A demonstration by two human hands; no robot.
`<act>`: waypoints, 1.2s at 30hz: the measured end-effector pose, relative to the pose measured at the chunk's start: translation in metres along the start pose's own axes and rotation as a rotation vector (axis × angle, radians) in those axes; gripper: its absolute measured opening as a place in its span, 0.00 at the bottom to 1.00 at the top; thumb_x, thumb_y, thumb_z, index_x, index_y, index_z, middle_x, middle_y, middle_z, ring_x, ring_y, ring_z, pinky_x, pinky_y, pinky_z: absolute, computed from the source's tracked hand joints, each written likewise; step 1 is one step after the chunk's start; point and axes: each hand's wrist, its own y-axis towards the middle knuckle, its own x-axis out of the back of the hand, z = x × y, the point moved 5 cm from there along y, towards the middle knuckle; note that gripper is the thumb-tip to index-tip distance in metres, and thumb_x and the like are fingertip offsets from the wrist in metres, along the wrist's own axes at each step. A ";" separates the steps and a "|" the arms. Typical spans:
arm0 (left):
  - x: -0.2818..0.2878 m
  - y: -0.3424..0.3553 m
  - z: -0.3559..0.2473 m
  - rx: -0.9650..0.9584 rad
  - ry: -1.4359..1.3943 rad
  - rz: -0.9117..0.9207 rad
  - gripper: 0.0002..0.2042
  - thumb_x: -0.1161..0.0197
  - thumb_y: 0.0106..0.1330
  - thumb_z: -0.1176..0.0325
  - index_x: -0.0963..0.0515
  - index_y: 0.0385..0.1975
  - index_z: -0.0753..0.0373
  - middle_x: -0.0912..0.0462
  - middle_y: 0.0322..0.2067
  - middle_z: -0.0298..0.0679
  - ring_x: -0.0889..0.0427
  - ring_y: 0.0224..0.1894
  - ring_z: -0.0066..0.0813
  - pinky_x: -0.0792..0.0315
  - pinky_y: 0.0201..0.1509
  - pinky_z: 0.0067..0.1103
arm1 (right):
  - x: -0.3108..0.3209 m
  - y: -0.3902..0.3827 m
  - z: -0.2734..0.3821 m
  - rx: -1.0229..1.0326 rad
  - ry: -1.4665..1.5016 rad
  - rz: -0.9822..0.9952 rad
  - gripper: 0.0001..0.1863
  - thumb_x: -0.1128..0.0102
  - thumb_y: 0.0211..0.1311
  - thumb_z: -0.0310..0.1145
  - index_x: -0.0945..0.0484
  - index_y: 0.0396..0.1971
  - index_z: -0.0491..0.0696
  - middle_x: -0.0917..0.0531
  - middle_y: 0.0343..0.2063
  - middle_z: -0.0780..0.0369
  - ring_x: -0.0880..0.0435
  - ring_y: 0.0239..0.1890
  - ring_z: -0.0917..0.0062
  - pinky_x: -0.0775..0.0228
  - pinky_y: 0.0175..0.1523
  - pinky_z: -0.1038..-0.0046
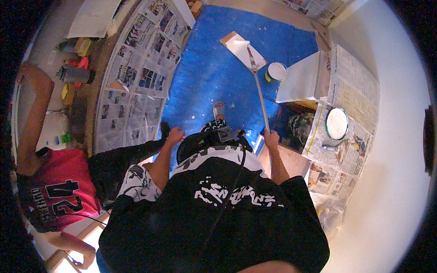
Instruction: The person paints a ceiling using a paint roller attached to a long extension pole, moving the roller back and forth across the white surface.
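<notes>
A co-worker in a red jersey (79, 168) appears at left near newspaper sheets (129, 93) bordering a blue floor covering (195, 82), with a dark grey container (78, 74) close by.

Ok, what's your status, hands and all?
Left hand: nothing visible held. Right hand: gripping long pole. White bucket stands close to the pole's far end.

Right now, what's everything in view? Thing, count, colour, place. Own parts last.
Floor covering: 1, blue, centre
Newspaper sheets: several, grey-white, left and right
Board: 1, white and brown, ahead on the blue
Pole: 1, pale, tip end over the board
Tub: 1, white-topped, right of the board
Box-like unit: 1, white, right
Round lid or container: 1, white, green rim, on right newspaper
Grey cup-like object: 1, far left
Co-worker: 1, red top, left
Sandalled foot: 1 visible, pale sandal, centre
Left hand: 1, bare, left of waist
Right hand: 1, bare, gripping the pole
</notes>
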 end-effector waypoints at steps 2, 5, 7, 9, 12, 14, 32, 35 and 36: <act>-0.003 0.006 0.019 -0.038 -0.051 0.036 0.14 0.40 0.52 0.67 0.24 0.38 0.64 0.20 0.24 0.42 0.22 0.18 0.25 0.27 0.20 0.21 | 0.002 -0.005 0.002 -0.041 -0.021 0.015 0.24 0.46 0.56 0.48 0.22 0.29 0.37 0.21 0.26 0.44 0.21 0.33 0.51 0.30 0.38 0.60; -0.007 0.011 0.030 -0.046 -0.026 0.095 0.14 0.40 0.51 0.66 0.23 0.37 0.63 0.20 0.25 0.44 0.21 0.22 0.29 0.26 0.24 0.24 | 0.010 -0.034 -0.007 0.245 0.076 -0.085 0.25 0.46 0.56 0.49 0.22 0.28 0.37 0.21 0.25 0.44 0.21 0.31 0.51 0.30 0.37 0.60; -0.012 0.015 0.042 -0.079 0.064 0.063 0.15 0.40 0.50 0.63 0.23 0.36 0.63 0.19 0.26 0.45 0.19 0.25 0.33 0.25 0.30 0.26 | 0.000 -0.055 -0.044 0.036 -0.062 0.004 0.25 0.46 0.56 0.49 0.23 0.27 0.37 0.21 0.23 0.44 0.20 0.29 0.52 0.30 0.35 0.60; -0.016 0.031 0.060 -0.169 0.215 -0.047 0.16 0.39 0.48 0.61 0.22 0.36 0.64 0.19 0.26 0.46 0.19 0.29 0.37 0.25 0.36 0.28 | 0.000 -0.077 -0.060 -0.103 -0.055 0.067 0.24 0.46 0.56 0.49 0.23 0.26 0.37 0.21 0.21 0.45 0.20 0.27 0.53 0.30 0.33 0.61; -0.019 0.059 0.076 -0.290 0.301 -0.013 0.19 0.39 0.47 0.58 0.22 0.36 0.65 0.19 0.27 0.48 0.19 0.34 0.41 0.27 0.43 0.29 | 0.019 -0.107 -0.050 -0.172 0.106 0.077 0.23 0.47 0.57 0.47 0.24 0.24 0.37 0.22 0.19 0.46 0.20 0.24 0.55 0.31 0.30 0.62; -0.022 0.062 0.071 -0.268 0.206 0.077 0.19 0.39 0.48 0.59 0.22 0.36 0.65 0.19 0.27 0.47 0.19 0.31 0.39 0.27 0.40 0.28 | 0.019 -0.118 -0.059 -0.172 0.111 0.040 0.22 0.47 0.57 0.46 0.24 0.24 0.37 0.22 0.17 0.47 0.20 0.22 0.57 0.31 0.28 0.64; -0.025 0.039 0.046 -0.240 0.223 0.055 0.20 0.36 0.47 0.60 0.23 0.38 0.65 0.19 0.28 0.45 0.20 0.32 0.34 0.27 0.38 0.27 | 0.023 -0.065 -0.070 0.003 -0.005 0.007 0.22 0.45 0.56 0.46 0.22 0.32 0.38 0.21 0.23 0.46 0.20 0.29 0.54 0.29 0.35 0.62; -0.015 0.029 0.051 -0.104 0.197 0.053 0.19 0.36 0.48 0.59 0.22 0.38 0.65 0.19 0.29 0.47 0.19 0.33 0.37 0.27 0.39 0.28 | 0.028 -0.020 -0.037 -0.044 0.036 0.094 0.23 0.45 0.55 0.48 0.22 0.32 0.39 0.20 0.25 0.46 0.19 0.30 0.55 0.29 0.37 0.61; -0.013 0.023 0.051 -0.036 0.154 0.065 0.19 0.37 0.48 0.59 0.22 0.38 0.65 0.19 0.30 0.47 0.19 0.33 0.38 0.27 0.40 0.28 | 0.027 -0.004 -0.032 -0.019 0.010 0.080 0.23 0.46 0.55 0.48 0.22 0.32 0.39 0.20 0.25 0.47 0.19 0.30 0.54 0.29 0.37 0.61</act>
